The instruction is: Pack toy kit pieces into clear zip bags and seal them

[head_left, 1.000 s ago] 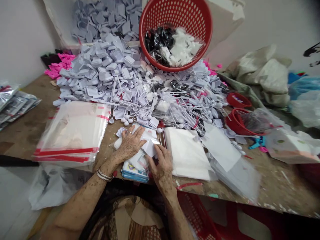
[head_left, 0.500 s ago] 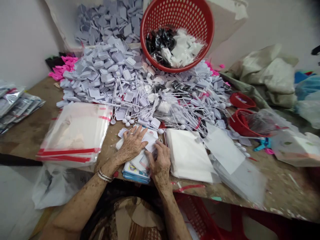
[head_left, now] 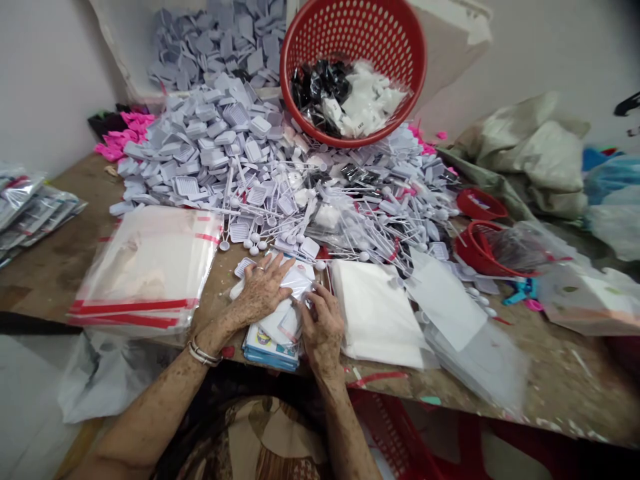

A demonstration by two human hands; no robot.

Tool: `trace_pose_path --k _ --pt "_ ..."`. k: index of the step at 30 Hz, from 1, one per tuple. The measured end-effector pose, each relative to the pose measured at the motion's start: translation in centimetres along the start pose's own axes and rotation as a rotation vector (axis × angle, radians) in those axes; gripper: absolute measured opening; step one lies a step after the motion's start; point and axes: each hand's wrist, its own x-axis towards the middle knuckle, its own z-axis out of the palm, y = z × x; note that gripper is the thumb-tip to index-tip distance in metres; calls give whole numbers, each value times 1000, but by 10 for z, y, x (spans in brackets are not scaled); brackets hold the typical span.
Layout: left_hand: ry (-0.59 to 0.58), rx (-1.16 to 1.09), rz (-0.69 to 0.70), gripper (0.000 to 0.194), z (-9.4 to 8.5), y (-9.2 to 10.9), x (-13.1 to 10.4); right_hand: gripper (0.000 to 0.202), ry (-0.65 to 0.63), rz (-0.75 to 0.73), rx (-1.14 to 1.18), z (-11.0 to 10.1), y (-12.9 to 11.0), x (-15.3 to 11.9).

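My left hand (head_left: 263, 290) lies with its fingers spread over a clear plastic bag (head_left: 299, 285), pressing it onto the printed cards below. My right hand (head_left: 323, 327) has bent fingers at the bag's right edge, pinching it; the fingertips are partly hidden. Under both hands is a stack of blue-edged printed cards (head_left: 273, 353) at the table's front edge. White folded pieces lie on top of the stack, partly covered by my hands. A small pale ridged tray (head_left: 243, 267) sits just beyond my left hand.
Left lies a pile of red-striped clear bags (head_left: 140, 267); right, a stack of white sheets (head_left: 377, 313) and loose clear sheets (head_left: 485, 367). Behind rises a heap of pale plastic pieces (head_left: 200, 147), with a red basket (head_left: 355, 137) on it. Small red bowls (head_left: 480, 250) stand further right.
The plastic under my hands has shifted slightly and shows more shine between them. My right hand has moved a little; my left stays flat. The whole view has shifted slightly.
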Motion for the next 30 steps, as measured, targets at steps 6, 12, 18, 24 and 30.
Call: trace_pose_path --k 6,12,18,24,30 --pt "-144 -24 59 65 -19 -9 10 15 -12 7 -56 -3 -1 0" --pt "-184 15 127 58 -16 -15 18 27 -250 -162 -195 -34 -5 16" --pt "-174 84 106 59 -15 -7 16 30 -529 -91 -587 -43 -5 89" --pt "-144 75 64 58 -17 -1 10 23 -679 -143 -697 -12 7 126" --pt "161 -17 84 56 -37 7 5 23 -478 -245 -658 -58 0 113"
